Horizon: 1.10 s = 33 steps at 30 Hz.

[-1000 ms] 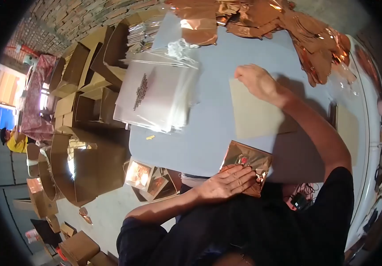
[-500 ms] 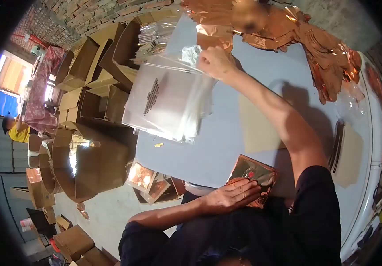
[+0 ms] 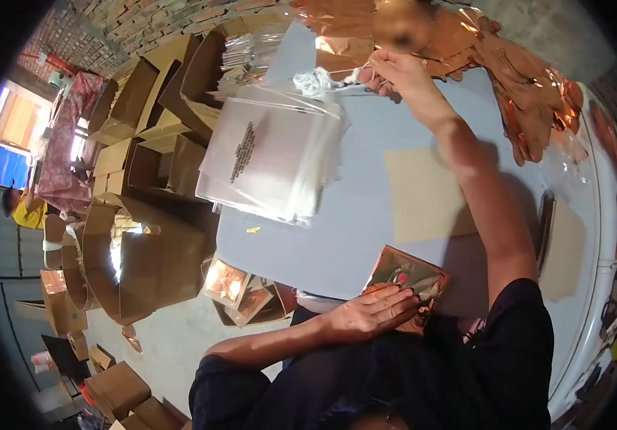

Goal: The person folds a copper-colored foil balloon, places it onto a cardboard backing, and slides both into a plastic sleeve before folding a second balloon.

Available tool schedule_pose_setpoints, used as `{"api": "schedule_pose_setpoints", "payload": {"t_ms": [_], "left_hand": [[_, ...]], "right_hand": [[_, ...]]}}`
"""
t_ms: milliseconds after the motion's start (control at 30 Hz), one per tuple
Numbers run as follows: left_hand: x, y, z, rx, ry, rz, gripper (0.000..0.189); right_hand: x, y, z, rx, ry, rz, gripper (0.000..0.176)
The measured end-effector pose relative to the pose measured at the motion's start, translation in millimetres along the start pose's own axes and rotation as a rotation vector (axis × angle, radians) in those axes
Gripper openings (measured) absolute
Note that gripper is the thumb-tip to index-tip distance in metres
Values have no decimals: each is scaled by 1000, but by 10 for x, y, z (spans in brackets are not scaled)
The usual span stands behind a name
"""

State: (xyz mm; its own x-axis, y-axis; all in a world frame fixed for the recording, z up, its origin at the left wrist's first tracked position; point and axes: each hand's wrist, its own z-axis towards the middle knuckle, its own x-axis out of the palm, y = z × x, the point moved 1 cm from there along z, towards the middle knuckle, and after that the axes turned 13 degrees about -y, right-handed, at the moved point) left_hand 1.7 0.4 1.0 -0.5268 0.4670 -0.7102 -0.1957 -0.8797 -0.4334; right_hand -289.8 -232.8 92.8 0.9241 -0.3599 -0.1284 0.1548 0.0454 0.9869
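Observation:
My left hand lies flat with its fingers stretched over a shiny copper-coloured foil packet at the near edge of the table. A small red spot shows on the packet beside my fingertips. At the far side, my right hand is closed on white string. The string runs left to a loose white tangle at the top of a stack of clear plastic bags. Dark printing marks the top bag.
Copper foil sheets cover the table's far right. A beige sheet and a small yellow piece lie on the grey tabletop. Open cardboard boxes stand along the left. A person in a yellow top is at far left.
My right hand has moved right and away from the bags, drawing the white string out from the tangle. My left hand stays on the foil packet.

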Motion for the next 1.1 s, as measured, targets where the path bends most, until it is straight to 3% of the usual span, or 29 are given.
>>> {"api": "schedule_pose_setpoints", "payload": {"t_ms": [33,133,233,433,633,733,833,1033,1100], "left_hand": [[1,-5,-2,4,1,4,55],[36,13,-12,17,-1,24,56],[70,9,-48,28,13,46,59],[63,21,-50,38,24,58,60],[88,17,-54,43,10,75,55],[42,10,-11,30,-12,79,49],[4,4,16,5,-10,43,48],[27,14,2,2,-22,0,53],[51,12,-17,7,-26,9,54]], "right_hand": [[-77,-1,-38,3,7,44,21],[-313,-334,-31,-315,-147,-351,17],[-421,-507,-134,-575,-518,-889,14],[-200,-376,-343,-661,-195,-796,10],[261,-467,-172,-739,-262,-887,15],[388,-444,-4,-456,-120,-987,21],[377,-307,269,-170,-116,-830,23],[204,210,708,-586,-233,-589,23],[198,128,628,-559,-237,-671,22]]}}
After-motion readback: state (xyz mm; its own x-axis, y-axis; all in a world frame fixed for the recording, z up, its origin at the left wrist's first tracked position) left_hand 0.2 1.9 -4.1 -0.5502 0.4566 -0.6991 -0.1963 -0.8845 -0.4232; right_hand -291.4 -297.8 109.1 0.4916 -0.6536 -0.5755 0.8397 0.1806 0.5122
